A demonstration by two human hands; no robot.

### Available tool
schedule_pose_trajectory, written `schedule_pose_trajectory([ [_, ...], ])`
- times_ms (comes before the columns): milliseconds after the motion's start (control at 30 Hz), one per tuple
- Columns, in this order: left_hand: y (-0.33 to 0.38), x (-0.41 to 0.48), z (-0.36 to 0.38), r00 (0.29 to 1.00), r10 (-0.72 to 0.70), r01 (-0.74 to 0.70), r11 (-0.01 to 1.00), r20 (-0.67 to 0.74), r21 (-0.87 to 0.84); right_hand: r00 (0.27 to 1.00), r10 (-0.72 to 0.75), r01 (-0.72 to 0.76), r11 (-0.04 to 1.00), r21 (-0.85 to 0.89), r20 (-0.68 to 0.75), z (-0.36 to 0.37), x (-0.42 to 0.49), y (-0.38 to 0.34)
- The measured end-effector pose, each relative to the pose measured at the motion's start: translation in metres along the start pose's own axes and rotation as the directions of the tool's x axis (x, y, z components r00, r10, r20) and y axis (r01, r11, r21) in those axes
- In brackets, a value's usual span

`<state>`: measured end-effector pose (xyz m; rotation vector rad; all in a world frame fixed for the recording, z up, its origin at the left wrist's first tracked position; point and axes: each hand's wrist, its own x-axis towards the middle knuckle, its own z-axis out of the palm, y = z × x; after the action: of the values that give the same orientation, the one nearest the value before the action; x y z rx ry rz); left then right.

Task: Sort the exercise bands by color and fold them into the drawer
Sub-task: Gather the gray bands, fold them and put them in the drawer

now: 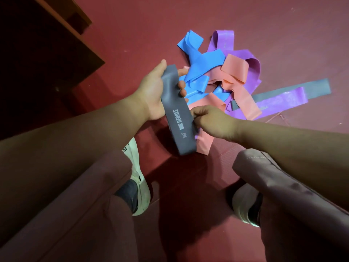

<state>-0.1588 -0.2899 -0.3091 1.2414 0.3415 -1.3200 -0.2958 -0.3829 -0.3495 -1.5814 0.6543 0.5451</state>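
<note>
Both hands held one grey band [177, 118] up over the floor [283, 25], in front of the knees. The left hand [153, 95] gripped its far end, thumb on one side and fingers curled round the other edge. The right hand [211, 123] pinched the band's right edge lower down, beside the white print reading "DEGREE". The band hung at a slant between the two hands, its near end loose below the right hand.

The rest of the bands lay in a pile on the floor just beyond the hands, well off the floor's left edge where dark wood furniture [37, 53] stood. Blue bands [198, 61] were on the pile's left, right behind the left-hand fingertips. Pink bands [234, 70] crossed the middle, and one pink strip ran back under the held band and the right hand. Purple bands [222, 40] sat at the far and right side. A second grey band [317, 87] lay flat at the right, partly under a purple strip. The bands were tangled and overlapping, so I couldn't tell the count per colour.

White shoes [139, 186] were planted on the floor below the hands.
</note>
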Motion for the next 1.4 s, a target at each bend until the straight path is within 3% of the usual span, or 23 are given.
schedule_pose_trajectory([
  [67,-0.002,0.002,-0.001,1.0,-0.013,0.013,1.0,-0.005,-0.001,0.979,0.013,-0.03,0.996,-0.081,-0.206,-0.009,0.006,0.01],
  [133,-0.003,0.004,-0.002,1.0,-0.027,0.027,1.0,-0.008,0.001,0.937,-0.032,-0.089,0.941,-0.327,-0.347,-0.024,0.01,0.019],
  [233,-0.005,0.006,-0.004,0.999,-0.033,0.033,0.999,-0.024,-0.001,0.906,-0.089,-0.176,0.81,-0.559,-0.414,-0.049,0.013,0.036],
  [333,-0.006,0.006,-0.004,0.999,-0.028,0.027,1.0,-0.037,-0.012,0.873,-0.079,-0.266,0.749,-0.607,-0.481,-0.065,0.016,0.051],
  [500,-0.008,0.006,-0.002,0.998,-0.032,0.031,0.999,-0.047,-0.016,0.893,-0.132,-0.245,0.658,-0.712,-0.429,-0.074,0.009,0.062],
  [733,-0.009,0.003,0.005,0.998,-0.042,0.042,0.999,-0.044,-0.002,0.92,-0.215,-0.234,0.365,-0.901,-0.327,-0.076,0.007,0.058],
  [1133,-0.007,0.002,0.009,0.998,-0.004,0.007,0.999,-0.07,0.039,0.894,-0.278,-0.205,0.443,-0.873,-0.351,-0.086,-0.012,0.053],
  [1400,0.019,-0.028,0.046,0.988,0.122,-0.109,0.985,-0.094,0.133,0.823,-0.377,-0.1,0.64,-0.762,-0.425,-0.086,-0.049,-0.01],
])
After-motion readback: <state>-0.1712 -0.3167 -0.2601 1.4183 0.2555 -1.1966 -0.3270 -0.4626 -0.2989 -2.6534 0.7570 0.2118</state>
